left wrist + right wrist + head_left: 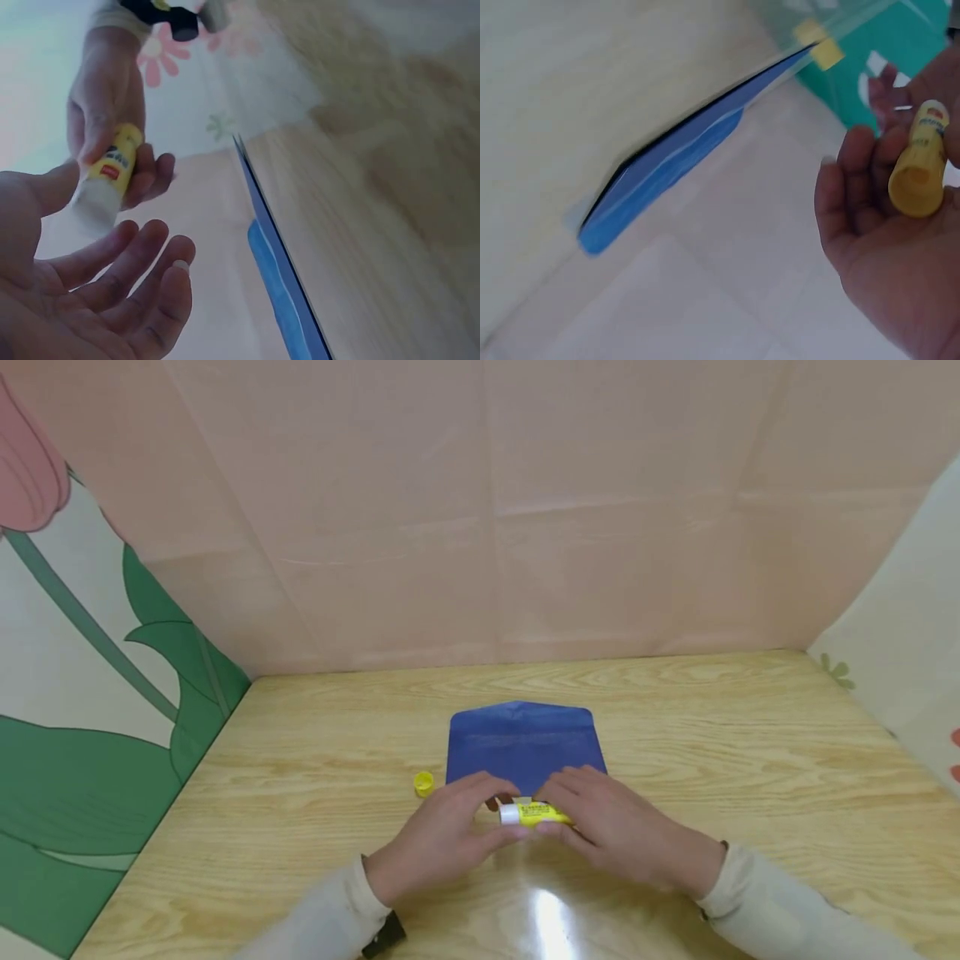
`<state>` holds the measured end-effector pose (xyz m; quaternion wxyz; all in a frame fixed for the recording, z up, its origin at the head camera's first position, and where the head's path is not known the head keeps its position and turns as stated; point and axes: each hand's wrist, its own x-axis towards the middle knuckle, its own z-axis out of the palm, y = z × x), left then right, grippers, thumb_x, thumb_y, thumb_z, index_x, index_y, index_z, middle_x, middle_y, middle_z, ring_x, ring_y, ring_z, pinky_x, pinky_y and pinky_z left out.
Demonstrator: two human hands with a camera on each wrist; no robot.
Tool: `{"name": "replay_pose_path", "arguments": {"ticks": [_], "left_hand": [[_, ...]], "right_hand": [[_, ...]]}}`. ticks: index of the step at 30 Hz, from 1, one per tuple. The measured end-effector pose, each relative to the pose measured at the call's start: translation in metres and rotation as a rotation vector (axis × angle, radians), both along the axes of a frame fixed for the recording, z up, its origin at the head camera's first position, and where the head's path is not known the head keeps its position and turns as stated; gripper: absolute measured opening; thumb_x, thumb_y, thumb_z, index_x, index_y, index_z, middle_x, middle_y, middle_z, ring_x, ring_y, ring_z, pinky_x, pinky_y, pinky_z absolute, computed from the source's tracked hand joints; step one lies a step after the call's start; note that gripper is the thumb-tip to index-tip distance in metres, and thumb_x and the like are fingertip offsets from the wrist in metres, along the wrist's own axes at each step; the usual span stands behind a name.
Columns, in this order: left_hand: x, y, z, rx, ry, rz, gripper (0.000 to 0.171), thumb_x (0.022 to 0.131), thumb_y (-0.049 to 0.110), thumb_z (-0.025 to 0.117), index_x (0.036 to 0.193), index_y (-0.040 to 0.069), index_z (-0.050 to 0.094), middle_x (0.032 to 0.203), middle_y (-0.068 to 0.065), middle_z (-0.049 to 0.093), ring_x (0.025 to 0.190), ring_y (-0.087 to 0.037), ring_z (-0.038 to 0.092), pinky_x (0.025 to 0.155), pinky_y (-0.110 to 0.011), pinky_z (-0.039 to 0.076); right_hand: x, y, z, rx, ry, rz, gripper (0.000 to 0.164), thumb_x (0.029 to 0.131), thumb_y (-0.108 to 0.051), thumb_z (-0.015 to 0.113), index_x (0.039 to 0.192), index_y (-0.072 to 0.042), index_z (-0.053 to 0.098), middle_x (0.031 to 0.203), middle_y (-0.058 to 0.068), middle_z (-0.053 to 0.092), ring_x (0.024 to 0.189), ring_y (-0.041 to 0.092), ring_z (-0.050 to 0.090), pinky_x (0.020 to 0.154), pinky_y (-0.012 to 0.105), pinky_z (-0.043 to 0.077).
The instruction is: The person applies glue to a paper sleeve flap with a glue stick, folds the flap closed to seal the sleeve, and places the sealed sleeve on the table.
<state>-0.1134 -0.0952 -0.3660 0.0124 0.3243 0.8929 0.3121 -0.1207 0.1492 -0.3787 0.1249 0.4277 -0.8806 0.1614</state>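
Note:
A glue stick (536, 814), yellow with a white end, lies crosswise between both hands in the head view. My right hand (618, 827) grips its yellow part with thumb and fingers. In the right wrist view, the hollow yellow end of the glue stick (916, 187) faces my right palm. My left hand (457, 831) is beside the white end, thumb and fingers spread around it; the left wrist view shows the fingers (154, 262) loosely extended. A blue envelope (525, 747) lies just beyond the hands, its near edge hidden behind them.
A small yellow cap (423, 783) stands on the wooden table (337, 735), left of the envelope. Pink sheeting (487, 527) rises behind the table. Printed panels (82, 635) border the left side, and a pale panel (907, 627) the right.

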Motion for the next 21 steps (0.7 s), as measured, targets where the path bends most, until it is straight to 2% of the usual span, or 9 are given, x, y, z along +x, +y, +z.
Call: {"name": "replay_pose_path", "arguments": {"ticks": [6, 14, 21], "left_hand": [[0.0025, 0.0016, 0.001, 0.064, -0.03, -0.022, 0.036, 0.093, 0.044, 0.066, 0.12, 0.021, 0.066, 0.106, 0.012, 0.066, 0.093, -0.002, 0.059, 0.08, -0.023, 0.053], [0.0031, 0.0025, 0.0018, 0.081, -0.078, -0.033, 0.032, 0.095, 0.041, 0.066, 0.119, 0.02, 0.066, 0.105, 0.011, 0.066, 0.084, 0.001, 0.056, 0.07, -0.016, 0.05], [0.0022, 0.003, -0.0008, 0.113, -0.065, -0.049, 0.028, 0.094, 0.035, 0.068, 0.115, 0.016, 0.068, 0.103, 0.007, 0.068, 0.081, 0.0, 0.056, 0.068, -0.015, 0.05]], "right_hand": [[0.0057, -0.0047, 0.0034, -0.003, 0.029, -0.018, 0.021, 0.1, -0.04, 0.057, 0.111, -0.022, 0.062, 0.098, -0.017, 0.058, 0.093, 0.001, 0.052, 0.085, 0.038, 0.052], [0.0055, -0.008, 0.0005, -0.03, 0.072, -0.014, 0.031, 0.097, -0.046, 0.059, 0.109, -0.017, 0.061, 0.093, -0.015, 0.055, 0.083, 0.001, 0.047, 0.076, 0.024, 0.044], [0.0045, -0.0085, -0.0016, -0.042, 0.101, 0.012, 0.035, 0.096, -0.047, 0.059, 0.111, -0.015, 0.061, 0.094, -0.013, 0.055, 0.082, 0.002, 0.046, 0.074, 0.023, 0.044]]}}
